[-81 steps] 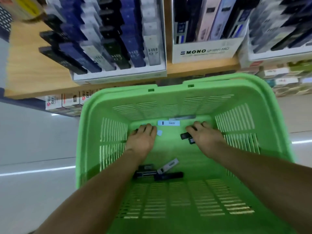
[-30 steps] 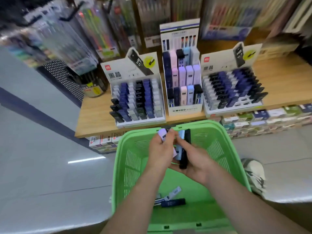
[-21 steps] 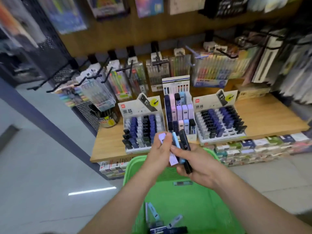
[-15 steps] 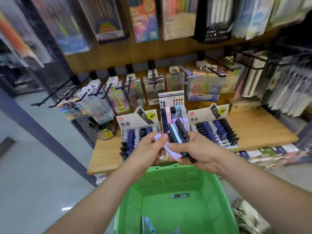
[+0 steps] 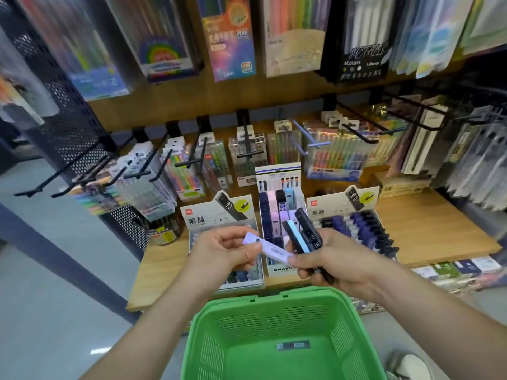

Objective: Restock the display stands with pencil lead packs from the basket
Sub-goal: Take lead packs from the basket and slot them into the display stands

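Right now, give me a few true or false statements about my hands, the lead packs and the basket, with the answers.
1. The left hand pinches a lilac lead pack. True.
2. The right hand is empty. False: it grips a black lead pack and a light blue lead pack.
3. The green basket holds nothing. False: a dark pack lies on its floor.
4. The MONO stand sits between a left stand and a right stand. True.
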`<action>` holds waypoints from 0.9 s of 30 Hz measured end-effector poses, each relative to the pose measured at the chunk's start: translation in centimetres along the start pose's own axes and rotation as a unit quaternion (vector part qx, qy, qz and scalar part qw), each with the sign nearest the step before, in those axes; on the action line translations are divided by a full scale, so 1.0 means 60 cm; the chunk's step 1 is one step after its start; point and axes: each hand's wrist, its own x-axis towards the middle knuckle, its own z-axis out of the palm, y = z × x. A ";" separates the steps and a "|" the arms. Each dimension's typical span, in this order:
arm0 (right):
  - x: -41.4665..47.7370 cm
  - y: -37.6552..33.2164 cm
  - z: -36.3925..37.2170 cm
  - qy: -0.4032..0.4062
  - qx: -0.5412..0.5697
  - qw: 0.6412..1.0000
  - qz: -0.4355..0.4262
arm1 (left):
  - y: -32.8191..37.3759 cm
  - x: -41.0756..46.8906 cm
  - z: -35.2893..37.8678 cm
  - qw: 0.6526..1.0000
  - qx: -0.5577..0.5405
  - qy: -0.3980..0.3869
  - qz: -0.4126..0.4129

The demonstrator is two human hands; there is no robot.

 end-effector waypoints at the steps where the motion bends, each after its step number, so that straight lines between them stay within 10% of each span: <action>1: 0.003 0.003 -0.005 0.012 -0.018 1.000 0.002 | -0.003 0.006 0.003 1.000 -0.013 -0.011 -0.013; 12: 0.027 -0.031 -0.105 0.156 -0.136 0.978 -0.009 | -0.016 0.108 0.035 0.993 0.111 0.040 0.014; 27: 0.043 -0.059 -0.125 0.193 -0.023 0.980 -0.034 | -0.095 0.236 0.111 0.870 0.468 0.047 0.152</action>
